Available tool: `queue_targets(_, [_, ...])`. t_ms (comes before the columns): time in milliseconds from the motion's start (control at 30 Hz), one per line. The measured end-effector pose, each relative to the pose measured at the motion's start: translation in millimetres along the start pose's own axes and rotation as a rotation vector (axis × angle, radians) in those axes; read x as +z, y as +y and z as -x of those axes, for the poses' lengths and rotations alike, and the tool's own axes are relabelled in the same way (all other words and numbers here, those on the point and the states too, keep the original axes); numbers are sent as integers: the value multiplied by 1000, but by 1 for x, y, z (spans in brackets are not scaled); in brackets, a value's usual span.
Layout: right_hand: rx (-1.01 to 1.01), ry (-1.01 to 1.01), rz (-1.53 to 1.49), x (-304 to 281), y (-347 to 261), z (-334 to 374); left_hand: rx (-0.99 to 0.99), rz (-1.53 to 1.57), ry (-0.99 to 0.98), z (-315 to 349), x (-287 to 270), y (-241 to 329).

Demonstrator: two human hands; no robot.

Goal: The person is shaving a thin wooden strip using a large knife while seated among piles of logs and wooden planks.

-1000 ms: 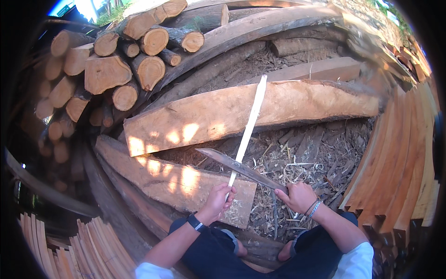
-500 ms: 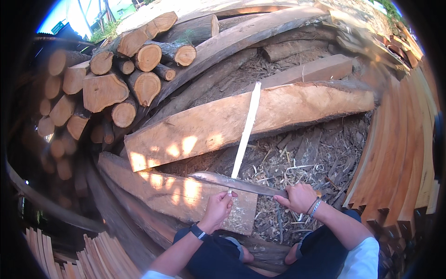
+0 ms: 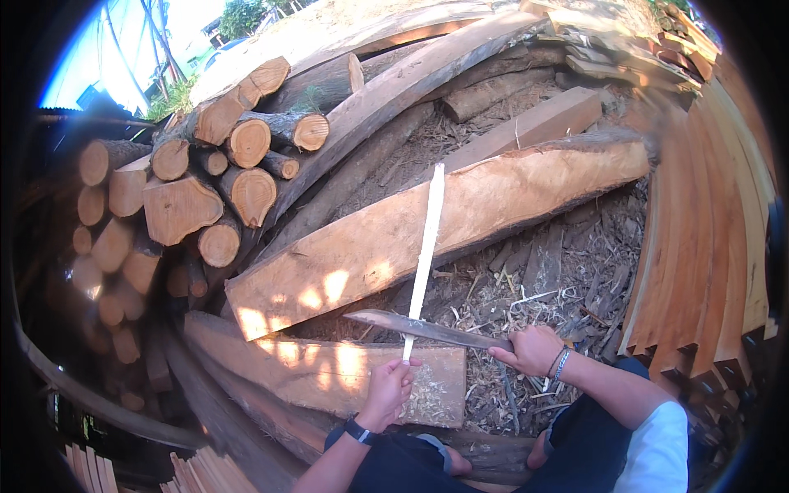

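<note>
Left hand [image 3: 389,393] clasps the pale stick [image 3: 427,238], butt hidden; right of it, right hand [image 3: 532,351] grips the machete [image 3: 440,331], handle mostly covered.

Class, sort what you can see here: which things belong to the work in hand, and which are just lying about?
In use:
- pale stick, its near end gripped by the left hand
- long knife, held in the right hand, its blade across the stick

Apparently just lying about:
- log stack on the left
- planks on the right
- loose shavings on the ground
</note>
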State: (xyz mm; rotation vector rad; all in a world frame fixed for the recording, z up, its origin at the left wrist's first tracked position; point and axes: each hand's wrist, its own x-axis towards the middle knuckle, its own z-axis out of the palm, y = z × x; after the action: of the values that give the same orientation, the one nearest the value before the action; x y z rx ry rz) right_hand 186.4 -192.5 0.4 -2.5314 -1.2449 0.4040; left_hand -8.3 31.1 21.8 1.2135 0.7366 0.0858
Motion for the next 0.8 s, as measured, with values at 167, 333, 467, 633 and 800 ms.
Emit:
queue_targets(167, [60,34,-18,6,16,-25,-20,-1,-18,7,7,-3])
queue_targets(333, [48,-26,-52,7,14,-13,-37,-38,-7,14,-1,-8])
queue_targets(467, [1,5,63,-2,27,-25,-54,-21,-13,16,5,-8])
queue_targets(633, [-5,24,-29,22,28,-19,-74,44,28,43,25,-48])
queue_targets(800, [-8,-30,156,14,44,-27,-148,105,47,57,49,-105])
